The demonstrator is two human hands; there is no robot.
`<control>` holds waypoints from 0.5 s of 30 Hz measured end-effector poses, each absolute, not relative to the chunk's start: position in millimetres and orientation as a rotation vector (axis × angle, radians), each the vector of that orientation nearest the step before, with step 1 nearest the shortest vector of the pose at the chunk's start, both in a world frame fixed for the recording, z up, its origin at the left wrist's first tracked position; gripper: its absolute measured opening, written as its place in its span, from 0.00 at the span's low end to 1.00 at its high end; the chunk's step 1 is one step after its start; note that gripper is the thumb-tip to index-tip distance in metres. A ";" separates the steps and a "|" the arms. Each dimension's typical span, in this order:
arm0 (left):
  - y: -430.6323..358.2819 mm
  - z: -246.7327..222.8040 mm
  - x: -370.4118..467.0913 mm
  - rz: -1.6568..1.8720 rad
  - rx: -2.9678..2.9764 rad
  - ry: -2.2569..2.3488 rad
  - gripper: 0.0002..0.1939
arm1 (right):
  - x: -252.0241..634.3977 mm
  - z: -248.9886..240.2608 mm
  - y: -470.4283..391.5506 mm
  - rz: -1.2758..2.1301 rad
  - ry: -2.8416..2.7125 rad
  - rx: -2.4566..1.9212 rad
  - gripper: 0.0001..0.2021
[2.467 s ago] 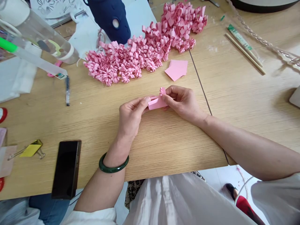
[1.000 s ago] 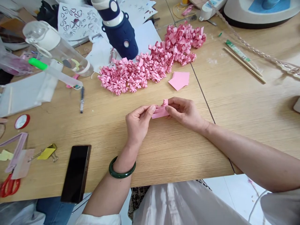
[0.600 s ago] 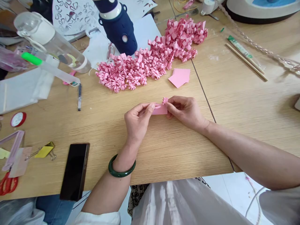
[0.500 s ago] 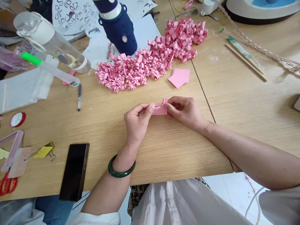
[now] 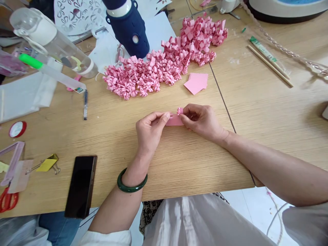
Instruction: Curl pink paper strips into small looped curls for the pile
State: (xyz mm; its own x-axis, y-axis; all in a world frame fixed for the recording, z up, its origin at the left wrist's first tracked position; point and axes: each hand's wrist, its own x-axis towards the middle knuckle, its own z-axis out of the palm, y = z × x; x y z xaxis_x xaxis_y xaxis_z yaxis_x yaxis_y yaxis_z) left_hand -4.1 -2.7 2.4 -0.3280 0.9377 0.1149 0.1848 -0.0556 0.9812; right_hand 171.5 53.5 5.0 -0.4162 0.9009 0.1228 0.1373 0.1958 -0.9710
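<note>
Between my two hands is a small pink paper piece [image 5: 174, 120] with a looped, curled part at its upper right. My left hand [image 5: 151, 128], with a green bangle on the wrist, pinches the paper's left end between thumb and finger. The right end is in my right hand [image 5: 202, 121], its thumb and fingers closed at the curled loops. Beyond the hands lies a small stack of pink paper pieces [image 5: 196, 83]. Farther back spreads a long heap of curled pink paper flowers [image 5: 153, 70]. My right fingertips are partly hidden behind the paper.
A navy bottle [image 5: 132, 30] stands behind the heap, and a clear bottle [image 5: 64, 48] is at its left. A phone [image 5: 81, 186] lies near the front edge. Red-handled scissors [image 5: 9, 200], tape [image 5: 17, 129] and a binder clip [image 5: 50, 163] are at left; wooden sticks [image 5: 271, 66] at right.
My right thumb and fingers have shifted slightly left over the paper's right end, and the curled part looks slightly turned. My left hand keeps its pinch. The whole view has shifted slightly.
</note>
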 end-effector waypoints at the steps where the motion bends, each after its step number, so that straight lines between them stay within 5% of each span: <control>1: -2.8 2.3 -3.7 1.448 1.221 1.551 0.07 | 171.8 4.7 53.4 1.281 -1.726 -0.987 0.16; 15: -3.0 0.8 0.3 1.496 1.169 1.490 0.05 | 173.7 4.1 52.9 1.268 -1.756 -0.996 0.12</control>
State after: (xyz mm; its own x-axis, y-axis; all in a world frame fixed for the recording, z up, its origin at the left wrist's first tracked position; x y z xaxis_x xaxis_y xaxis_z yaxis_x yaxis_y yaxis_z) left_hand 0.3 -3.0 0.8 -0.3363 0.9349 0.1136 0.1097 -0.0810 0.9907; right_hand 173.7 52.9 4.1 -0.4252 0.8967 0.1230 0.1657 0.2107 -0.9634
